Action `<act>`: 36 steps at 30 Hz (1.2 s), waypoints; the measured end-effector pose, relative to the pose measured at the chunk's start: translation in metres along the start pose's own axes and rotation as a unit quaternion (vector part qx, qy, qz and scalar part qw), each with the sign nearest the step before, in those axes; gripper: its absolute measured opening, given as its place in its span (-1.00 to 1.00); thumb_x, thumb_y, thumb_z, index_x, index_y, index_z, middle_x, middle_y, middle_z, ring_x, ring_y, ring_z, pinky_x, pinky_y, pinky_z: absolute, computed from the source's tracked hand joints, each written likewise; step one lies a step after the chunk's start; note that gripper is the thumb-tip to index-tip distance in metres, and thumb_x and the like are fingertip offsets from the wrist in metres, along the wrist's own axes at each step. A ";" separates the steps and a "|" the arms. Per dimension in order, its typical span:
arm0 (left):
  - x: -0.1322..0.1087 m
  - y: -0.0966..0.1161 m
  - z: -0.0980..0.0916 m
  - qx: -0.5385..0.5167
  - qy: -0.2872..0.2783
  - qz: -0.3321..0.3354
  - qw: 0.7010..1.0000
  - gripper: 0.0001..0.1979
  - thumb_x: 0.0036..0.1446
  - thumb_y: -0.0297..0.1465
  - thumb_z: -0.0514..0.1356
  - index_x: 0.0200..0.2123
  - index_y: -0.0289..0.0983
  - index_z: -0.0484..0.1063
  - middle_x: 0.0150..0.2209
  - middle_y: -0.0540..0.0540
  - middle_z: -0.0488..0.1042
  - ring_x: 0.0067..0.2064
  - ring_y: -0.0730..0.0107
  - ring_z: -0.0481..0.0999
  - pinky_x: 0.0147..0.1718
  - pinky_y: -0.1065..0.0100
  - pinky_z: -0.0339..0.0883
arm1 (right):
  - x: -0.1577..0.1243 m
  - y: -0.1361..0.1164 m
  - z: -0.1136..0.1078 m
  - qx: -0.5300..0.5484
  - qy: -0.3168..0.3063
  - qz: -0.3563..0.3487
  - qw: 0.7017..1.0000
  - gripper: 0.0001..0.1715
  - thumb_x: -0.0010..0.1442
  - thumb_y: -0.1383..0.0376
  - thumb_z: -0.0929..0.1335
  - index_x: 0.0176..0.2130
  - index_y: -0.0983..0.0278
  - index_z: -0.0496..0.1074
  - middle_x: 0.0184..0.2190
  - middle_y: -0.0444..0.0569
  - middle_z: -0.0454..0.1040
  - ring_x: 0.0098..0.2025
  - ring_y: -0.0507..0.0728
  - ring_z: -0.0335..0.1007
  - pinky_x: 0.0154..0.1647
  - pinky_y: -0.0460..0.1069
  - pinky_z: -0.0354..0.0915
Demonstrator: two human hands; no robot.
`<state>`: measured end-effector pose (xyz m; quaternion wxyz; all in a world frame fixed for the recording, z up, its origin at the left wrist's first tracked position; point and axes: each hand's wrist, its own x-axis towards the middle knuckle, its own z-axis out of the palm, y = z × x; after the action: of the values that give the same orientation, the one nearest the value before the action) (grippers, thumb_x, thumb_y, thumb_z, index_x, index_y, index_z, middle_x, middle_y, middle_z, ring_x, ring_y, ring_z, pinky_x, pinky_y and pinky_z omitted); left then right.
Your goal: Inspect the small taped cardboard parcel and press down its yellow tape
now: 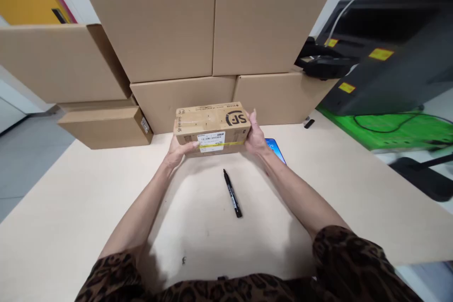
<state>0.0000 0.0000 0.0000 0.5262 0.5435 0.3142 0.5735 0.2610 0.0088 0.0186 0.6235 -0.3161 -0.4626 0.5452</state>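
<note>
- Parcel of brown cardboard, box-shaped, held between left hand and right hand, gripping opposite ends, I'd guess for steadiness.
- Slim black plastic marker lies bodyward of both hands, seemingly within easy reach.

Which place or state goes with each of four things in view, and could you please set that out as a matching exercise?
1. SF box
2. Black marker
3. Phone
4. Stacked cartons

A. Showing a lit blue screen
B. Standing at the far side of the table
C. Held between the left hand and right hand
D. Lying between the forearms

Pairs: 1-C, 2-D, 3-A, 4-B
</note>
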 end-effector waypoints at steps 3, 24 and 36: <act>-0.001 0.010 -0.012 0.032 -0.016 0.000 0.999 -0.05 -0.30 -0.14 0.67 0.20 -0.29 0.52 -0.08 -0.28 0.75 -0.01 -0.11 0.75 0.01 0.03 0.65 | -0.001 -0.018 -0.014 -0.083 -0.130 -0.073 0.985 0.30 -0.08 -0.41 0.54 0.47 -0.10 0.20 0.59 -0.12 0.16 0.61 0.35 0.08 0.57 0.31 0.15; -0.014 0.035 0.002 0.001 -0.009 0.024 1.000 -0.10 -0.10 -0.06 0.55 0.28 -0.25 0.42 0.05 -0.28 0.70 0.08 -0.18 0.71 0.03 0.04 0.63 | -0.026 -0.035 0.001 -0.027 -0.082 -0.063 0.994 0.19 -0.14 0.02 0.66 0.39 -0.02 0.30 0.26 0.00 0.58 0.38 0.49 0.44 0.46 0.50 0.31; -0.012 0.051 0.017 -0.054 0.034 -0.051 0.997 -0.11 -0.15 0.09 0.56 0.16 -0.26 0.50 0.18 -0.32 0.65 0.20 -0.26 0.65 0.11 -0.03 0.61 | -0.032 -0.035 0.012 -0.017 -0.060 0.025 0.998 0.06 -0.10 0.20 0.61 0.34 -0.07 0.33 0.23 -0.08 0.60 0.30 0.45 0.54 0.37 0.47 0.42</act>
<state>0.0013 -0.0281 0.0474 0.5728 0.4776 0.3277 0.5799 0.2642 -0.0311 0.0467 0.5756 -0.3049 -0.4999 0.5708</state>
